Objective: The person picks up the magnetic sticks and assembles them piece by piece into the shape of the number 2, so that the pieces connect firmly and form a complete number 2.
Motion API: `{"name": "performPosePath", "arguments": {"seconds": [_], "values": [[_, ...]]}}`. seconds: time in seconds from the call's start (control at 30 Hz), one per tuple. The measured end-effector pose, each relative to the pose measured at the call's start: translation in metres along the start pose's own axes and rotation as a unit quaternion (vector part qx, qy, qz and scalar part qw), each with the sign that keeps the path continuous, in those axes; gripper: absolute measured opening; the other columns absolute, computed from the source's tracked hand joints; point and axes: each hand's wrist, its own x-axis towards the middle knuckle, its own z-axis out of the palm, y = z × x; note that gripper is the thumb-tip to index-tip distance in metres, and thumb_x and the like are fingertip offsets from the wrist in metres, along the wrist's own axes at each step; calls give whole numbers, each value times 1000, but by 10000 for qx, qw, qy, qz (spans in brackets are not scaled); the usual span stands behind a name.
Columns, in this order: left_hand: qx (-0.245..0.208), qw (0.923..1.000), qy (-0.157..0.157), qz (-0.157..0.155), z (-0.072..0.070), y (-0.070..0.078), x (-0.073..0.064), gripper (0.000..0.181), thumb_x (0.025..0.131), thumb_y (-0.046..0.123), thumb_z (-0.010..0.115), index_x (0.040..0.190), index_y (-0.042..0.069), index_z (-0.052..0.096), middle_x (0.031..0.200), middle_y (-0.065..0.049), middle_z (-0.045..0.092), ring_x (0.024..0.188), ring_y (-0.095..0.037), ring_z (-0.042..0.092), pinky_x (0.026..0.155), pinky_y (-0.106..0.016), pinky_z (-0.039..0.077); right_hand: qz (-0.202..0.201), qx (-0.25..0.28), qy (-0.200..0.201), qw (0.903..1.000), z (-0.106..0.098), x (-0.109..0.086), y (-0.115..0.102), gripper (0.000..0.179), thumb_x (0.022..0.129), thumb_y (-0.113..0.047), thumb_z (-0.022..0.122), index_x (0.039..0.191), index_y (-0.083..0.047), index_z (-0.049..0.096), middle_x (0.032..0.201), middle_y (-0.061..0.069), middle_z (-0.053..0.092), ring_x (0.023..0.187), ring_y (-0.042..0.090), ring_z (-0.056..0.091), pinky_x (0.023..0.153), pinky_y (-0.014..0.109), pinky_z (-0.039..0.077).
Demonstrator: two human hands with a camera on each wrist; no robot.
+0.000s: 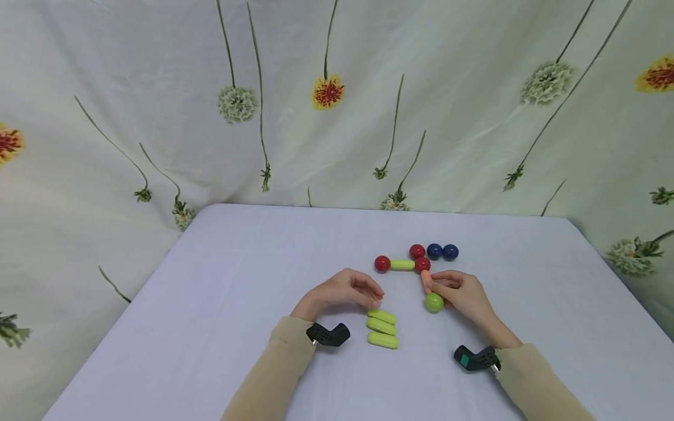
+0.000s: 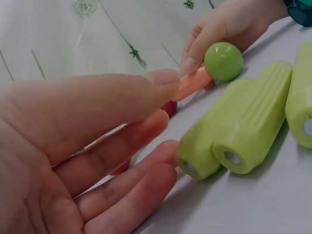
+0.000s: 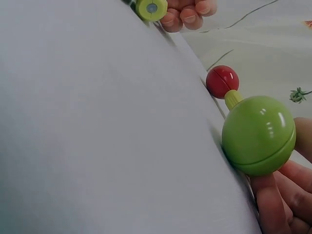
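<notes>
My right hand (image 1: 466, 297) pinches an orange rod (image 1: 426, 282) between thumb and fingers. At the rod's near end sits a green ball (image 1: 434, 302), and its far end meets a red ball (image 1: 422, 265). From that ball a yellow-green rod (image 1: 402, 265) runs left to another red ball (image 1: 382, 264). My left hand (image 1: 347, 289) holds nothing, its fingers loosely bent beside three loose yellow-green rods (image 1: 382, 340). In the left wrist view, its fingertips are close to the end of the nearest rod (image 2: 200, 146), which shows a metal disc; whether they touch cannot be told.
A third red ball (image 1: 417, 251) and two blue balls (image 1: 434, 251) stand in a row just behind the joined pieces. A white cloth covers the table (image 1: 237, 280). Behind its far edge hangs a flower-printed curtain (image 1: 295, 152).
</notes>
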Motion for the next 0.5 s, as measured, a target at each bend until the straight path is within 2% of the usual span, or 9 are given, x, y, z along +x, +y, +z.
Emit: {"name": "performPosePath", "arguments": {"seconds": [0.1,0.23,0.5], "values": [[115,9997,-203,-102,0,0,-1,25,78,8,75,102,4,71,94,-3,70,87,-14,65,82,-26,49,-1,3,11,10000,1,0,0,44,83,-38,70,110,-3,65,76,2,67,58,16,53,53,24,44],[279,9990,-330,-118,2,1,-1,25,78,5,75,102,3,71,94,-3,70,87,-14,64,82,-25,49,-7,16,23,10000,1,0,0,43,84,-37,70,109,-3,65,77,2,67,59,15,53,53,24,44],[604,9981,-94,-20,7,2,1,17,79,8,75,95,5,73,88,-1,70,80,-12,62,77,-23,48,-13,17,49,10000,1,0,-1,41,86,-34,68,110,-1,65,78,3,67,60,15,53,52,23,44]]}}
